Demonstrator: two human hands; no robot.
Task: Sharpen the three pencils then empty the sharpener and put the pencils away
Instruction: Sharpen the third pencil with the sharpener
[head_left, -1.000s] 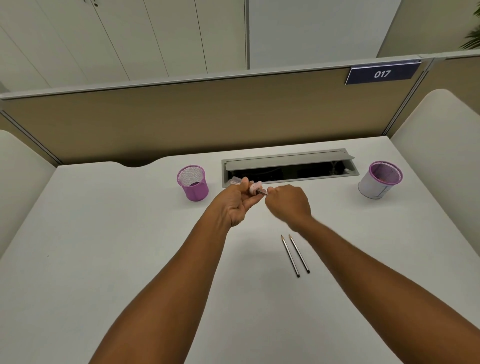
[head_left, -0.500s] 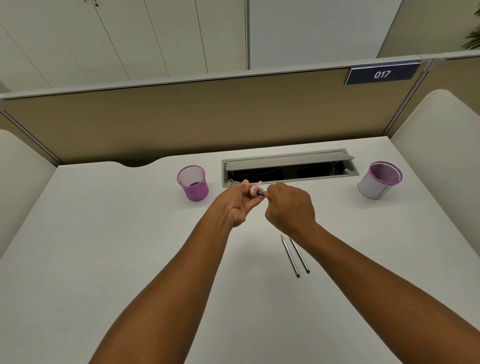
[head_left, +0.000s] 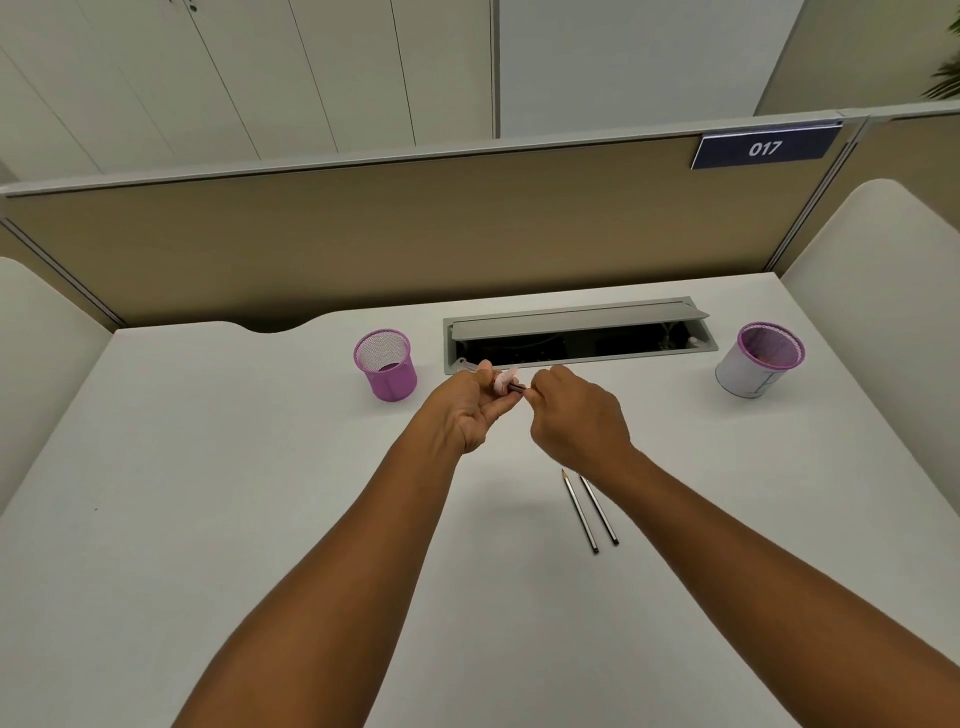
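Observation:
My left hand (head_left: 470, 410) is closed around a small pale pink sharpener (head_left: 504, 382) above the middle of the white desk (head_left: 208, 519). A dark pencil (head_left: 517, 388) sticks out of the sharpener toward my right hand (head_left: 576, 421), which pinches it; most of the pencil is hidden in that hand. Two more pencils (head_left: 592, 509) lie side by side on the desk under my right wrist, tips pointing away from me. A purple mesh cup (head_left: 386, 364) stands left of my hands. A second purple-rimmed cup with a white wrap (head_left: 761, 361) stands at the far right.
An open grey cable tray (head_left: 576, 332) is set into the desk just behind my hands. A tan partition (head_left: 415, 234) with a "017" sign closes off the back, and white side panels flank the desk.
My right hand has turned at the wrist while holding the pencil in the sharpener. My left hand and the two loose pencils stayed where they were.

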